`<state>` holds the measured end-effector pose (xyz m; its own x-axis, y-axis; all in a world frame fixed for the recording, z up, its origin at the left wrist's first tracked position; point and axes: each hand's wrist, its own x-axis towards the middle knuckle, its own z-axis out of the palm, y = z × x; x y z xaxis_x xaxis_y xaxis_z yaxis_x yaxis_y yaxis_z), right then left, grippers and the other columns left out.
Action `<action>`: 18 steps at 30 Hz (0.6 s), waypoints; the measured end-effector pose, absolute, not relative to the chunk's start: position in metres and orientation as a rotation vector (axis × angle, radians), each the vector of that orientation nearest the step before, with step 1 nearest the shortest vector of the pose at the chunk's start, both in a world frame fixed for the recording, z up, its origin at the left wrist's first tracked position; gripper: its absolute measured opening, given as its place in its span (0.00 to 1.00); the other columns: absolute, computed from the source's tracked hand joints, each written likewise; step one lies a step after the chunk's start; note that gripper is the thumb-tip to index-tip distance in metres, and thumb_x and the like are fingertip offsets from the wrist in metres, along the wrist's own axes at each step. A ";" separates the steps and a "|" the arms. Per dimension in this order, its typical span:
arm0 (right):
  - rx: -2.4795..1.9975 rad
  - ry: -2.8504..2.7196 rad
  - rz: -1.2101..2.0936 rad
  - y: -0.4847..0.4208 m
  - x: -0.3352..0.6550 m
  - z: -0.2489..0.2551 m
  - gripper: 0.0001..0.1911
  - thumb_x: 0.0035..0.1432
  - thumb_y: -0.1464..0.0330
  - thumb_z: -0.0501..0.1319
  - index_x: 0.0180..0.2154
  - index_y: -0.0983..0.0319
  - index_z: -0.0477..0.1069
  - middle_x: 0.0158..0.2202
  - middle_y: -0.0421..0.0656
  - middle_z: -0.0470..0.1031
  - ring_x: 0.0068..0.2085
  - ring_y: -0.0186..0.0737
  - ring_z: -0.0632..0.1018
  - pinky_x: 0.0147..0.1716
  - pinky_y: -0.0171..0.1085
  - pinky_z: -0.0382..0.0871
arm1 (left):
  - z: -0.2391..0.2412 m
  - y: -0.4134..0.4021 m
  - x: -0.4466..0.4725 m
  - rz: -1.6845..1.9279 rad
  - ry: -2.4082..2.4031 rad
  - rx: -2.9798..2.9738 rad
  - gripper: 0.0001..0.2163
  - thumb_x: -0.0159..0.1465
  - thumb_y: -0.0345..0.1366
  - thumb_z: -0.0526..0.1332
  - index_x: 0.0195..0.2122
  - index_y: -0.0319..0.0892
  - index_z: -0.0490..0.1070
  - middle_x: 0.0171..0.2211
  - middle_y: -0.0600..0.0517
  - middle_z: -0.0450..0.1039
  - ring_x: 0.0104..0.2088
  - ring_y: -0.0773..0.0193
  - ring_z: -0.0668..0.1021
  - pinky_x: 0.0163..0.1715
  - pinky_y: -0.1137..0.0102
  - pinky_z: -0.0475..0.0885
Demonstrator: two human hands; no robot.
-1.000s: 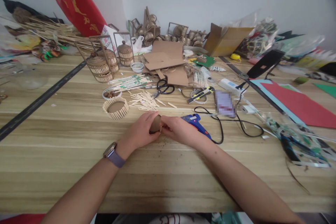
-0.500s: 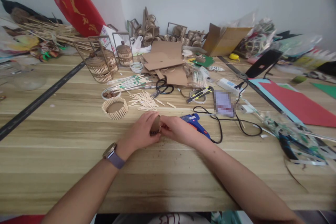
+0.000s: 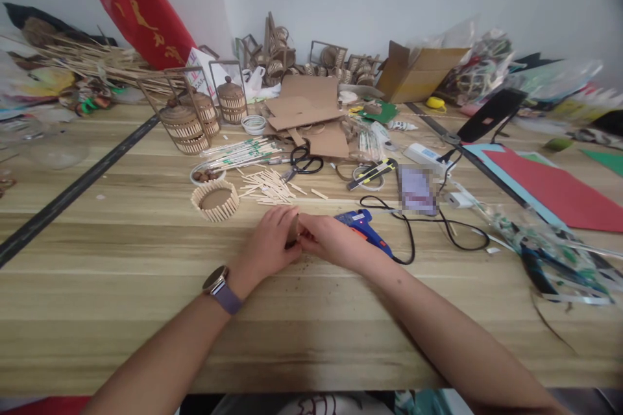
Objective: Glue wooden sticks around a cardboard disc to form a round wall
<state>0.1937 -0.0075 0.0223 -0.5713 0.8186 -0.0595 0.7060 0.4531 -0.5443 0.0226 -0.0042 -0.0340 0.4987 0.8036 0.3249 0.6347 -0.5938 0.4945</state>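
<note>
My left hand, with a watch on its wrist, is wrapped round a small brown rounded piece. My right hand pinches the same piece from the other side. Fingers cover most of it, so its full shape is hidden. Dark crumbs lie on the wood just below the hands. Beyond the left hand stands a round base ringed with short sticks, beside a pile of cut sticks. A blue glue gun lies behind my right forearm.
Black scissors, a utility knife and cardboard sheets lie farther back. The glue gun's black cord loops to the right by a phone. Finished lidded baskets stand at the back left.
My left hand has shifted slightly right and turned, so its fingers now cover more of the brown piece. My right hand keeps its pinch in nearly the same place.
</note>
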 end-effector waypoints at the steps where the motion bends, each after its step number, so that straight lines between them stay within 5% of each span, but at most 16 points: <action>1: -1.337 -2.495 0.772 -0.008 0.193 0.023 0.07 0.57 0.79 0.57 0.31 0.62 0.66 0.31 0.41 0.74 0.31 0.35 0.71 0.31 0.33 0.57 | -0.034 -0.004 0.023 0.767 1.213 2.442 0.28 0.57 0.33 0.62 0.60 0.39 0.59 0.60 0.38 0.65 0.61 0.45 0.67 0.62 0.47 0.62; 7: -1.431 -2.383 0.660 -0.009 0.217 0.042 0.01 0.59 0.71 0.61 0.36 0.61 0.69 0.30 0.39 0.75 0.29 0.35 0.72 0.29 0.32 0.56 | -0.037 -0.004 0.023 0.781 1.246 2.448 0.27 0.59 0.32 0.60 0.60 0.40 0.58 0.59 0.39 0.65 0.61 0.47 0.67 0.61 0.47 0.64; 13: -1.905 -2.247 0.447 -0.012 0.296 0.061 0.17 0.59 0.59 0.58 0.22 0.59 0.65 0.21 0.40 0.71 0.24 0.36 0.69 0.24 0.35 0.54 | -0.038 -0.006 0.023 0.777 1.264 2.472 0.26 0.61 0.33 0.59 0.61 0.41 0.58 0.60 0.39 0.63 0.62 0.47 0.66 0.63 0.48 0.62; 18: -2.132 -2.226 0.759 -0.014 0.318 0.041 0.12 0.49 0.58 0.66 0.28 0.59 0.72 0.25 0.42 0.76 0.26 0.40 0.74 0.23 0.35 0.59 | -0.041 -0.005 0.022 0.777 1.280 2.497 0.26 0.61 0.33 0.59 0.61 0.38 0.59 0.61 0.37 0.63 0.62 0.45 0.66 0.62 0.48 0.64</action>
